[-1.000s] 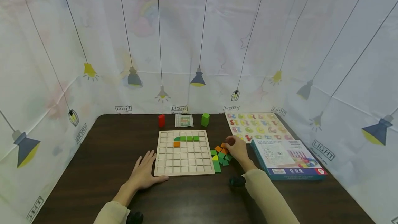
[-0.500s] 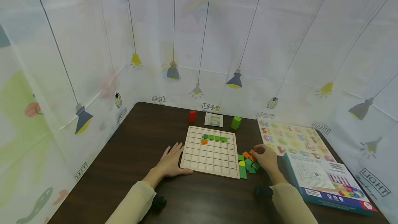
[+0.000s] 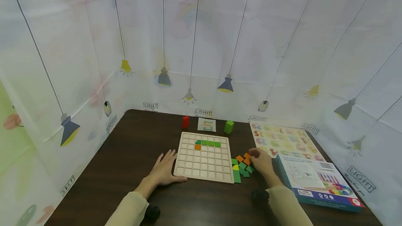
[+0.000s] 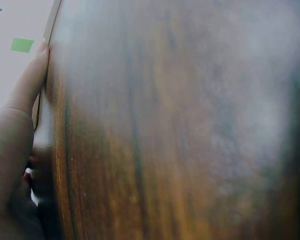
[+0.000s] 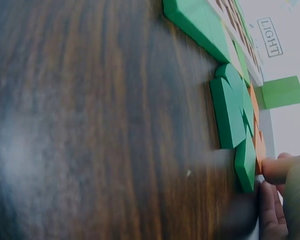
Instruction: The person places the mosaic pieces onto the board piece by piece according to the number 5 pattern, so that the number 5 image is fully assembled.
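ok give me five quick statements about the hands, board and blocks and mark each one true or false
1. The left hand touches the board. True.
2. The board is completely filled. False: most of it is bare.
3. The red block and the upright green block stand on opposite sides of the card. True.
4. The right hand is at the red block. False: it is at the loose orange pieces beside the board.
5. One orange piece sits on the board. True.

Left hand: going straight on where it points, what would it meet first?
Most likely the wooden grid board; its left edge lies beside the left hand, though fingertip contact is hard to tell.
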Action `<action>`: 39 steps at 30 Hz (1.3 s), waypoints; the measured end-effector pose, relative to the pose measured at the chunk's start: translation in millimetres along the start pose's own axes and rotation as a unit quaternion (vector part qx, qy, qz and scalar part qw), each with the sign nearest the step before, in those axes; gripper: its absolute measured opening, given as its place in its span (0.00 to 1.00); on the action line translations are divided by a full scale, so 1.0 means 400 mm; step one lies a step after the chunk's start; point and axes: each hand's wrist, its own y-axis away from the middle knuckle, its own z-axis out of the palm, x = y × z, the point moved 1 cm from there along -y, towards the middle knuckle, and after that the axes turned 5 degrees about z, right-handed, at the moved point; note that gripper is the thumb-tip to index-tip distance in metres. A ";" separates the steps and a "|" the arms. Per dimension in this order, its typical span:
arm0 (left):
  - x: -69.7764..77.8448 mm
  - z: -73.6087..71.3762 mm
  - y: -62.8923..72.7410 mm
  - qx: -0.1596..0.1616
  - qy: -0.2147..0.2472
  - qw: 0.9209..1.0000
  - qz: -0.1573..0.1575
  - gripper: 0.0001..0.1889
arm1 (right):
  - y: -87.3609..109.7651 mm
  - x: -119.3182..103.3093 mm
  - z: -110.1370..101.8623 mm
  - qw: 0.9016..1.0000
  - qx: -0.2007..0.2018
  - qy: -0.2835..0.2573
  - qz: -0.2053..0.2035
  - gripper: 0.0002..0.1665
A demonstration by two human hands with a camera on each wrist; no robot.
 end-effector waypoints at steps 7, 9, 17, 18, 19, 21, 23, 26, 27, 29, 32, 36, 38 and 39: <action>-0.001 -0.001 0.008 0.011 0.015 1.000 0.006 0.58 | 0.003 0.000 0.006 0.999 -0.019 -0.025 0.009 0.16; 0.002 0.002 0.011 0.010 0.017 1.000 0.007 0.58 | 0.011 0.006 0.008 0.999 -0.014 -0.030 0.014 0.16; 0.000 0.015 0.025 0.012 0.031 0.999 0.004 0.59 | 0.038 0.019 0.034 1.000 0.018 -0.025 0.001 0.13; -0.002 0.015 0.025 0.014 0.030 0.999 0.004 0.58 | 0.036 0.017 0.037 0.999 0.020 -0.026 -0.005 0.13; -0.003 0.014 0.025 0.016 0.030 0.999 0.004 0.58 | 0.034 0.013 0.038 0.999 0.022 -0.027 -0.010 0.13; -0.004 0.011 0.022 0.020 0.031 0.999 0.004 0.58 | 0.027 0.008 0.036 0.999 0.023 -0.023 -0.018 0.13; -0.002 0.008 0.015 0.022 0.029 0.999 0.006 0.58 | 0.018 0.006 0.028 0.999 0.020 -0.017 -0.024 0.13; 0.002 0.004 0.009 0.022 0.034 0.999 0.010 0.58 | 0.015 0.005 0.024 0.998 0.037 -0.008 -0.044 0.13; 0.002 0.004 0.008 0.022 0.035 0.999 0.011 0.58 | 0.015 0.005 0.024 0.998 0.041 -0.007 -0.048 0.13; 0.002 0.005 0.007 0.023 0.036 0.999 0.012 0.58 | 0.017 0.004 0.025 0.998 0.047 -0.007 -0.049 0.13; 0.001 0.007 0.009 0.022 0.038 0.999 0.010 0.58 | 0.014 -0.001 0.027 0.998 0.047 -0.010 -0.030 0.13; 0.002 0.007 0.014 0.022 0.047 0.999 0.012 0.58 | 0.003 -0.023 0.031 0.998 0.053 -0.025 -0.029 0.15; 0.002 0.008 0.016 0.023 0.049 0.998 0.012 0.58 | -0.002 -0.040 0.038 0.997 0.053 -0.036 -0.040 0.16; 0.002 0.008 0.016 0.023 0.048 0.998 0.012 0.58 | -0.004 -0.050 0.043 0.997 0.051 -0.043 -0.044 0.16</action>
